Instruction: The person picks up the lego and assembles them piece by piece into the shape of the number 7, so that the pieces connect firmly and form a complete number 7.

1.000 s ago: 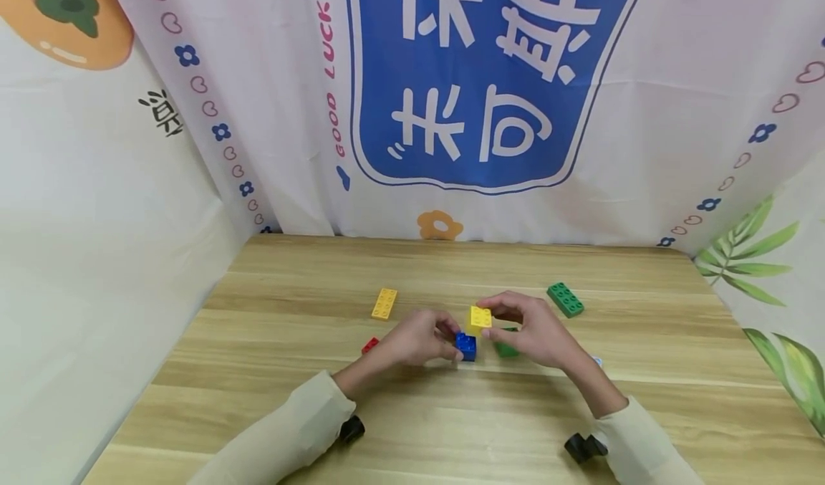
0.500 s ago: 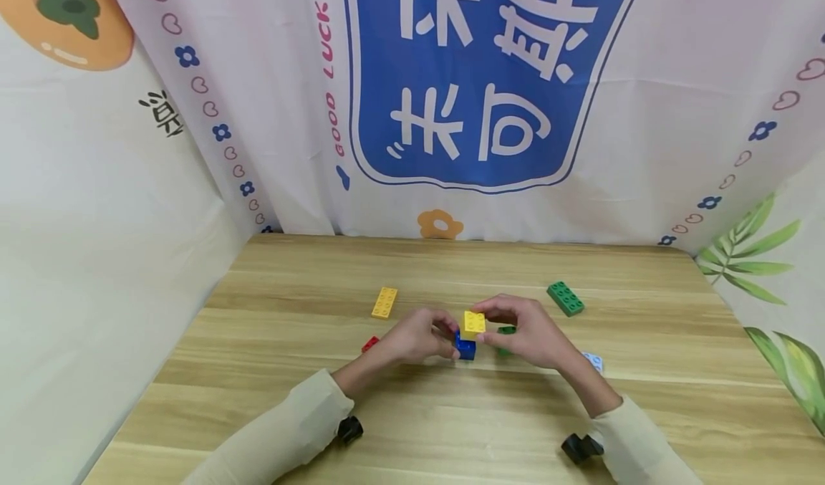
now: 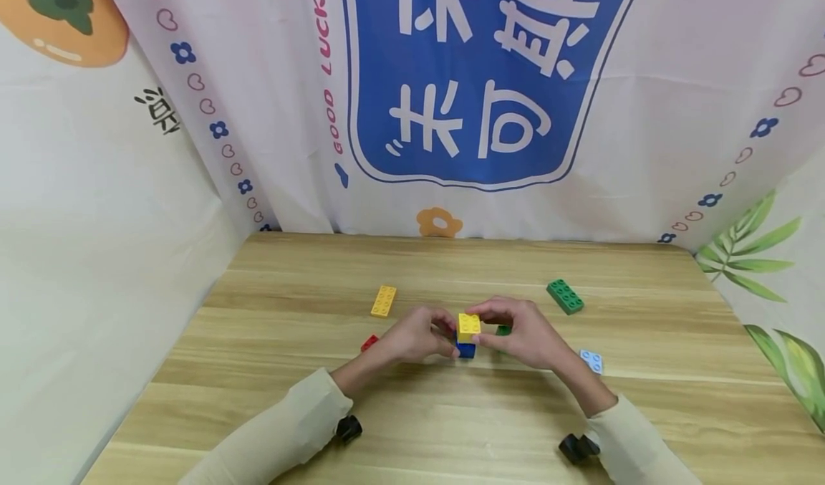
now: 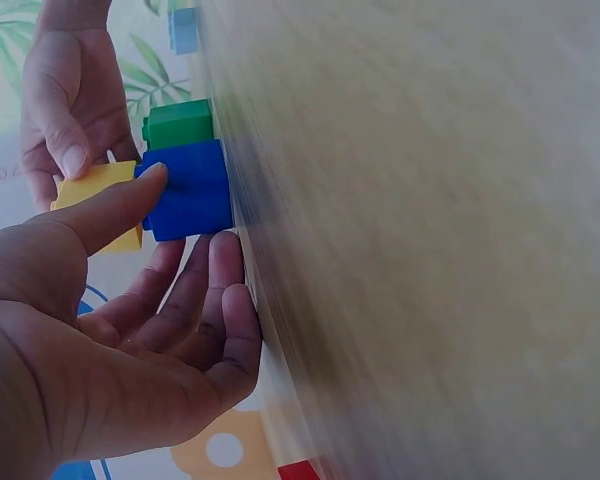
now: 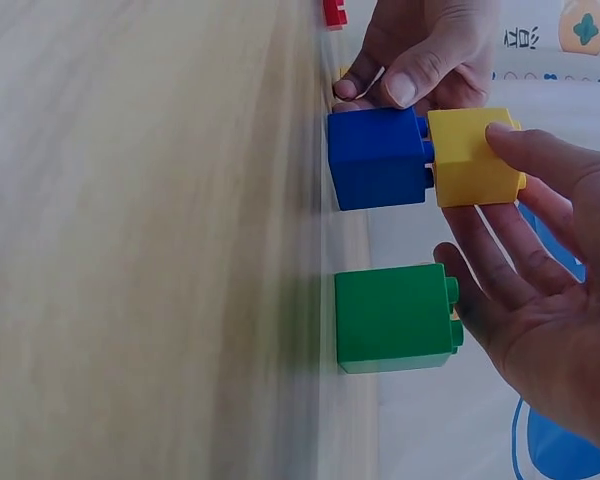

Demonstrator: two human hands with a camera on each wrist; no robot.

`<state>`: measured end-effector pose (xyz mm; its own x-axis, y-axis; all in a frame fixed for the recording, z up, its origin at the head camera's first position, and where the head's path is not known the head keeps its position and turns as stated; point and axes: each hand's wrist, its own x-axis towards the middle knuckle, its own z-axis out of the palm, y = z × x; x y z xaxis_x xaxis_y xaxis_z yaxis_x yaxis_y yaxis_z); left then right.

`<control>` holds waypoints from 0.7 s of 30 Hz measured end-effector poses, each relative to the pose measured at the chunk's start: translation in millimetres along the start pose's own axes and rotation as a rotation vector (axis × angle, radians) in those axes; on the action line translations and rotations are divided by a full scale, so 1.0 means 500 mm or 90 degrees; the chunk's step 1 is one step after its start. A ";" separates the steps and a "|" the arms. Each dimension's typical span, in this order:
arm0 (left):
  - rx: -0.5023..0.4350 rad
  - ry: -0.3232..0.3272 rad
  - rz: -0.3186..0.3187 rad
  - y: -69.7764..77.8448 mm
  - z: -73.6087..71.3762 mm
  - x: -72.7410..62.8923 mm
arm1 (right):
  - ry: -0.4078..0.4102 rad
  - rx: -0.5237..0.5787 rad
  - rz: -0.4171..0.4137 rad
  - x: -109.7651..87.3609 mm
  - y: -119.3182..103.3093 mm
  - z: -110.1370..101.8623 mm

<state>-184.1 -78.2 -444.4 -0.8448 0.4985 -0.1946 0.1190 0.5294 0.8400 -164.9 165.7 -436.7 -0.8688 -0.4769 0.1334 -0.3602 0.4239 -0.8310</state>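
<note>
My left hand (image 3: 415, 336) steadies a blue toy building brick (image 3: 467, 352) on the tabletop, its thumb along one side and fingers at the other. Just above it, my right hand (image 3: 530, 333) pinches a yellow brick (image 3: 469, 327) between thumb and fingers. In the right wrist view, the yellow brick (image 5: 465, 165) lines up with the top of the blue brick (image 5: 375, 165), whose studs show in a narrow gap between them. A green brick (image 5: 395, 320) stands close by under the right hand, partly hidden in the head view.
Farther back lie a flat yellow-orange brick (image 3: 383, 301) and another green brick (image 3: 565, 296). A light blue brick (image 3: 591, 361) is beside the right forearm, and a red brick (image 3: 369, 343) peeks out by the left wrist. A printed cloth (image 3: 387, 205) hangs behind the table.
My right hand has carried the yellow brick left and slightly down, from beside the blue brick to right over its studs. The left hand has stayed at the blue brick.
</note>
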 end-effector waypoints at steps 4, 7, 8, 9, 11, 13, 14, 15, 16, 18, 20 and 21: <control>0.008 0.000 0.008 -0.001 -0.001 0.001 | 0.003 -0.004 0.002 0.001 0.000 0.002; 0.014 0.001 0.012 -0.002 -0.002 0.002 | 0.007 -0.010 0.002 0.002 0.000 0.003; 0.014 0.001 0.013 -0.001 -0.002 0.002 | 0.008 -0.013 0.002 0.002 0.001 0.003; 0.016 0.002 0.014 -0.001 -0.002 0.002 | 0.010 -0.018 0.001 0.002 0.002 0.003; 0.018 0.003 0.016 -0.001 -0.003 0.002 | 0.015 -0.026 0.000 0.002 0.002 0.003; 0.018 0.005 0.017 -0.001 -0.003 0.002 | 0.018 -0.031 0.000 0.002 0.002 0.003; 0.018 0.005 0.018 -0.001 -0.003 0.002 | 0.019 -0.031 0.000 0.002 0.002 0.003; 0.019 0.006 0.018 -0.001 -0.003 0.002 | 0.020 -0.031 0.000 0.002 0.001 0.003; 0.018 0.006 0.020 -0.002 -0.003 0.002 | 0.019 -0.030 0.000 0.002 0.001 0.004; 0.016 0.005 0.022 -0.002 -0.002 0.001 | 0.019 -0.030 0.001 0.002 0.000 0.004; 0.017 0.004 0.024 -0.002 -0.001 0.001 | 0.018 -0.030 0.000 0.002 -0.001 0.004; 0.019 0.004 0.024 -0.001 -0.002 0.001 | 0.018 -0.031 0.001 0.001 -0.002 0.003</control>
<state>-184.9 -79.0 -444.7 -0.8428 0.5142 -0.1592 0.1667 0.5306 0.8311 -164.7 163.8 -436.8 -0.8780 -0.4552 0.1479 -0.3748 0.4619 -0.8038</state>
